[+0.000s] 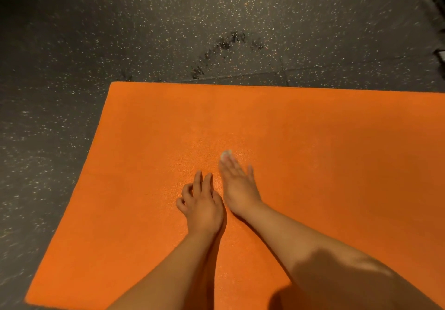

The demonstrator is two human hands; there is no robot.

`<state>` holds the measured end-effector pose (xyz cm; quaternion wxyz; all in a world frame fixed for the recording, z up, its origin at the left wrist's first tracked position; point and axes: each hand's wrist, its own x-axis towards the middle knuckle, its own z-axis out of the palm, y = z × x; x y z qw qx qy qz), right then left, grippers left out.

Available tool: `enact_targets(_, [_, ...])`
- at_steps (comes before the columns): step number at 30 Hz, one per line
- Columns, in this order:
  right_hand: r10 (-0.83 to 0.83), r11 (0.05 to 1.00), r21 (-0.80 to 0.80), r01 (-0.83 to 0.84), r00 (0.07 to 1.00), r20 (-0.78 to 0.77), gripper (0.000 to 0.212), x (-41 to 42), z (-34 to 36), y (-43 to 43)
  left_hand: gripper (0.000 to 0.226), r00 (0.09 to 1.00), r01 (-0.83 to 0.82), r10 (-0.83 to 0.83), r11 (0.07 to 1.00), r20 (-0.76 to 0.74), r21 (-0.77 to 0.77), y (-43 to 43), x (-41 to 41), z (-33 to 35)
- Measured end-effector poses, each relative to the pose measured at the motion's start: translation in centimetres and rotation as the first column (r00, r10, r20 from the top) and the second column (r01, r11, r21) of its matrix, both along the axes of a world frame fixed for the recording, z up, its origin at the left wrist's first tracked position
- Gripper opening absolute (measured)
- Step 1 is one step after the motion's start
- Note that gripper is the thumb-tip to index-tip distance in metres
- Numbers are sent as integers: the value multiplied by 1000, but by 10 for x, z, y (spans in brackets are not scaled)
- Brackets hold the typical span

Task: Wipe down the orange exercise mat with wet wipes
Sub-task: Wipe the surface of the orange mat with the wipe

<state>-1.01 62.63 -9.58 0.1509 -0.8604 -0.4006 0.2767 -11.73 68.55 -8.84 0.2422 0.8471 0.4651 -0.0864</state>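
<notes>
Mid-wipe, by the look of it. Presses what seems a pale wet wipe (pixel 226 153) onto the orange mat (pixel 313 129) with the right hand (pixel 237 185), fingers straight and flat, not curled round it. Shows only a blurred scrap of it past the fingertips, at 12 o'clock of that hand. Rests the left hand (pixel 199 204) on the mat just at 9 o'clock of the right, holding nothing, two fingers out and the others loosely bent.

To do this well: spread the wipe under the whole palm rather than the fingertips alone. Stroke in straight, overlapping lanes along the length, starting at the far edge at 12 o'clock and working back toward 6, so as not to lean on damp foam. Flatten the left hand as an anchor against creeping or rucking. Refold or swap once soiled. Stay clear of the dark, wet-looking patch (pixel 224 47) on the speckled floor (pixel 72 45), at 12 o'clock beyond the mat.

Lies flat on the floor, filling the view from centre round from 3 to 7 o'clock. Shows a corner at 10 o'clock and a short end slanting from there down to 7. Runs its long axis, most likely, from 9 toward 3 o'clock, tilted a shade toward 4 and passing out of view on the right
</notes>
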Motion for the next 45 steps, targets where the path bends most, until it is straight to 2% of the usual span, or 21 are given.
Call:
enact_targets(2, [143,989,27,-142,990,-15,70,-5,-4,3,52,1000,27,-27,1000,14,-11,4,-1,-3])
enact_targets(4, [168,986,8,-169,984,63,75,7,-8,-1,53,999,40,-40,999,26,-4,8,-1,-5])
enact_targets(6, [22,1000,-21,-19,987,158,85,28,-12,-8,52,999,47,-48,999,22,5,10,0,-6])
enact_targets(8, [-182,980,-42,194,964,194,85,48,-12,-12,52,999,44,-45,999,14,16,9,0,-7])
enact_targets(9, [-244,965,-49,257,951,188,83,52,-11,-12,52,999,39,-39,999,13,22,8,0,-7])
enact_targets(11, [-272,959,-41,281,951,148,81,49,-12,-8,51,1000,24,-24,999,20,26,9,2,-7])
enact_targets(13, [-175,984,-28,178,981,83,80,34,-11,-2,51,1000,12,-13,1000,20,22,9,5,-6])
enact_targets(16, [91,996,17,-91,996,4,74,12,-9,5,53,999,43,-43,999,4,17,10,7,-2])
enact_targets(19, [164,986,0,-164,985,45,70,16,-9,-1,52,999,40,-40,999,-1,21,14,14,0])
enact_targets(20, [120,993,-21,-119,989,86,73,21,-10,-6,52,999,37,-37,999,-1,16,14,17,0])
enact_targets(22, [-65,995,-70,77,986,156,78,37,-11,-19,52,999,43,-43,999,3,8,14,22,-2])
enact_targets(25, [-308,941,-93,327,936,169,75,51,-9,-26,53,999,48,-48,999,9,21,12,23,-4])
enact_targets(27, [-314,944,-66,323,942,117,75,44,-5,-16,53,999,50,-50,998,15,26,13,26,-4])
enact_targets(30, [-148,989,22,148,989,24,69,26,-4,2,53,993,115,-116,993,21,41,17,39,-3])
enact_targets(33, [-68,996,70,64,996,65,62,34,-14,3,54,990,138,-138,990,7,15,30,60,-1])
enact_targets(35, [-135,991,37,131,980,146,69,50,-19,-4,55,989,148,-149,989,-19,-16,41,71,-2])
enact_targets(37, [-282,957,-9,290,937,204,75,70,-19,-11,56,985,165,-166,986,-38,-36,45,77,-5])
enact_targets(40, [-380,920,-25,390,909,172,76,78,-15,-5,58,984,167,-169,985,-50,-43,43,77,-7])
enact_targets(42, [-280,960,2,281,955,101,74,66,-13,7,57,986,158,-160,986,-38,-50,43,75,-7])
enact_targets(45, [-6,998,67,5,1000,13,64,50,-11,18,55,989,147,-146,987,25,-63,46,70,-9])
